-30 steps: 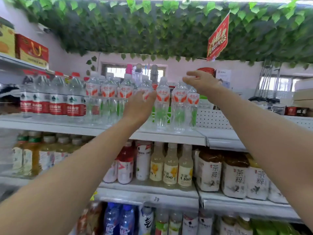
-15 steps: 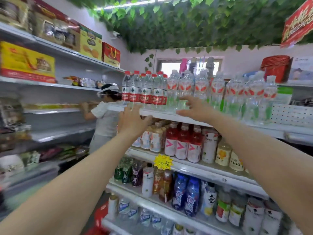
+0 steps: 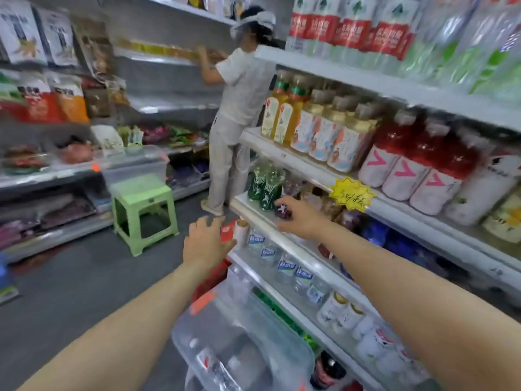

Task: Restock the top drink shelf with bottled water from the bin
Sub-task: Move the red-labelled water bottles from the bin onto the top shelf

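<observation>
Left hand [image 3: 207,244] & right hand [image 3: 303,218] both empty, fingers apart, mid-frame above the clear bin [image 3: 180,331] at btm centre, where bottled water [image 3: 214,365] lies blurred: prob. heavy-ish, slick, squashy-walled, so grip near stiff neck.

A shop; stocked drink shelves [image 3: 324,176]; price tag [image 3: 351,194].
</observation>
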The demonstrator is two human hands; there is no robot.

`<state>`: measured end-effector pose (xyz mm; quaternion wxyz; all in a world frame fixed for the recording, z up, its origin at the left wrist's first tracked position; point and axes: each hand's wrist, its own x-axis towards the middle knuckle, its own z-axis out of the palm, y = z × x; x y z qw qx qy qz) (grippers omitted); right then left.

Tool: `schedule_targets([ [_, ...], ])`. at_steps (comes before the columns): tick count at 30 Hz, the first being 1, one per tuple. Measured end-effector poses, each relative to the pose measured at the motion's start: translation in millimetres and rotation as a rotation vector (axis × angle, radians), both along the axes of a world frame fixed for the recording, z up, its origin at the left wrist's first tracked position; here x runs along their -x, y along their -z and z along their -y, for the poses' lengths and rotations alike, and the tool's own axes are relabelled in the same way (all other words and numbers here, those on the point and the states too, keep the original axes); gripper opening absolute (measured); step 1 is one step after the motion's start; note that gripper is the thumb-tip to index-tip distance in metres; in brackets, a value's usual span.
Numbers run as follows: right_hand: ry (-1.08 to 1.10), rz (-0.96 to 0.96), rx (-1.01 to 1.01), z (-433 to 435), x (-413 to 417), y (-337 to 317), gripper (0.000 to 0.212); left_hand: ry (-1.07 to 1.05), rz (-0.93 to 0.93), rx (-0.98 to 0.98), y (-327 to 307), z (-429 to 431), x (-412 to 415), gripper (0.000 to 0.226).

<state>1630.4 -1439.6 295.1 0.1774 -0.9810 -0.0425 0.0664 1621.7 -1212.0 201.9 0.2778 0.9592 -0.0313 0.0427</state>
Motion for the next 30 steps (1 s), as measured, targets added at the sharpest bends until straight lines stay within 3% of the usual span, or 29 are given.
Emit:
schedule_targets([
  [6,-0.043,-0.267,-0.042,-7.4,-43.5,142.8,0.067,-0.156,-0.341,0.048,138.5,-8.2,1.5,0.065],
  [12,-0.060,-0.529,-0.081,-10.8,-57.0,284.0,0.061,-0.372,-0.523,0.040,261.2,-0.4,29.1,0.069],
  [17,-0.070,-0.734,-0.147,-17.1,-49.7,387.9,0.062,-0.535,-0.523,0.061,329.1,14.6,57.2,0.080],
  [23,0.045,-0.879,-0.265,-38.2,-46.7,487.3,0.056,-0.684,-0.340,0.246,370.7,24.5,59.2,0.073],
  [27,0.059,-0.987,-0.332,-51.1,-36.1,529.6,0.028,-0.691,-0.265,0.256,382.7,24.5,63.2,0.069],
  [30,0.135,-1.092,-0.472,-58.9,-23.4,545.3,0.034,-0.681,-0.267,0.240,383.7,25.3,63.6,0.068],
])
